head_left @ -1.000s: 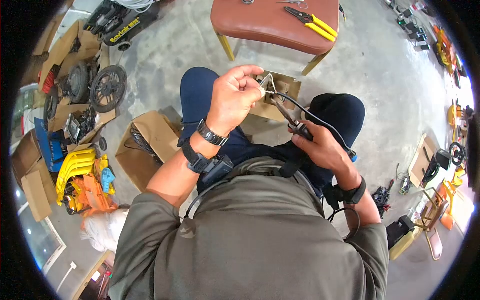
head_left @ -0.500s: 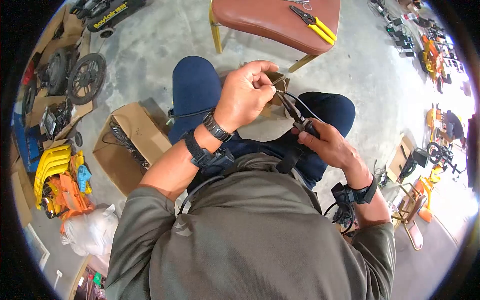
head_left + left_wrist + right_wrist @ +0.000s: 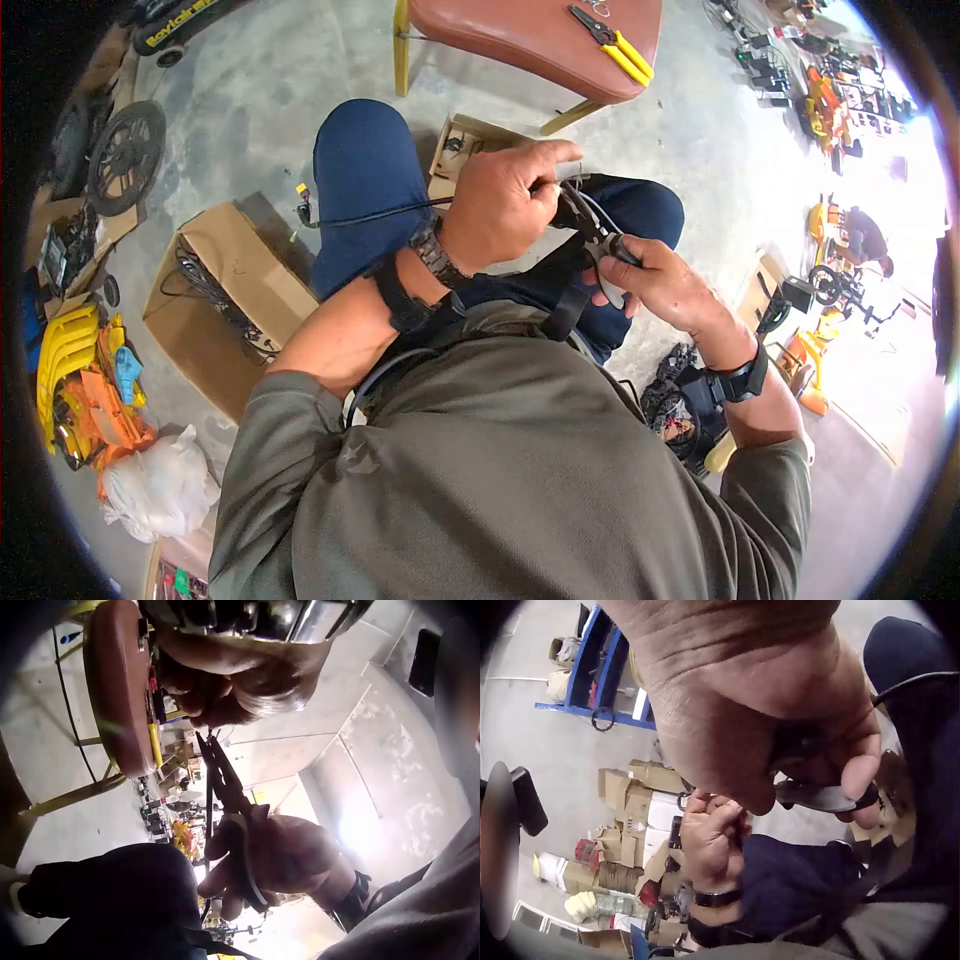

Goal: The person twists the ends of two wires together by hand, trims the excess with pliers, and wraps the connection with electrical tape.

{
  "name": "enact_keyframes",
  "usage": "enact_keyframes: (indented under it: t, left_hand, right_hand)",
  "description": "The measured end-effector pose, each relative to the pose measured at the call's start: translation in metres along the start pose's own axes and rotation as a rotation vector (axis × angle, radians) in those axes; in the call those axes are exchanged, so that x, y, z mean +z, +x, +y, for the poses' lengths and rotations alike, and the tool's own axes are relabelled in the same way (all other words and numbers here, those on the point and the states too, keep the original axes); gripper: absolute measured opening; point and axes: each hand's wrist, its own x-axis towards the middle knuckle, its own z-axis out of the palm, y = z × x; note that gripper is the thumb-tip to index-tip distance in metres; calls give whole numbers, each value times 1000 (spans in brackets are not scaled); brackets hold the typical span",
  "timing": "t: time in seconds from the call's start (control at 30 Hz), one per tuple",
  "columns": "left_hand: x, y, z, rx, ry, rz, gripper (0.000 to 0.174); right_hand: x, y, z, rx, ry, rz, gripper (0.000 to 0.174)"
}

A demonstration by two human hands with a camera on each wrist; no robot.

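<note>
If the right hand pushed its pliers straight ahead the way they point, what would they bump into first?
Most likely the left hand. The pliers held by the right hand point straight at it, where it pinches a black cable. Depth is hard to judge.

Head view steeply down from above, wrist views close, facing each other, sharing pliers [image 3: 590, 232].

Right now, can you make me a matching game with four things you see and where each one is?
Things: 1 yellow-handled cutters; 2 dark metal pliers; 3 brown cardboard box; 4 thin black cable.
Places: A in the right hand; B on the grey concrete floor; C on the brown padded stool; D in the left hand.
Pairs: 1-C; 2-A; 3-B; 4-D.
</note>
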Motion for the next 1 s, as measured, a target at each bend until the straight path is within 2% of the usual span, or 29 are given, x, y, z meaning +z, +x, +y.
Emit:
enact_keyframes:
  t: [0.1, 0.3, 0.4, 0.5, 0.83, 0.93, 1.0]
  left_hand:
    - [6, 1, -6, 220, 14, 50, 44]
    - [5, 4, -4, 303, 59, 49, 45]
    - [7, 3, -7, 271, 63, 46, 43]
    - [5, 0, -3, 116, -8, -3, 41]
    - [3, -1, -1, -118, -141, -83, 36]
    - [3, 0, -1, -155, -198, -75, 34]
    - [3, 1, -1, -182, -225, -58, 33]
  right_hand:
    - [-1, -3, -5, 39, 34, -9, 32]
    - [0, -8, -9, 116, 113, -24, 36]
    - [2, -4, -4, 123, 102, -13, 38]
    - [6, 1, 4, 105, 102, 27, 34]
    - [15, 7, 13, 65, 61, 41, 31]
    - [20, 7, 16, -34, 80, 57, 28]
    - [22, 8, 12, -89, -14, 84, 24]
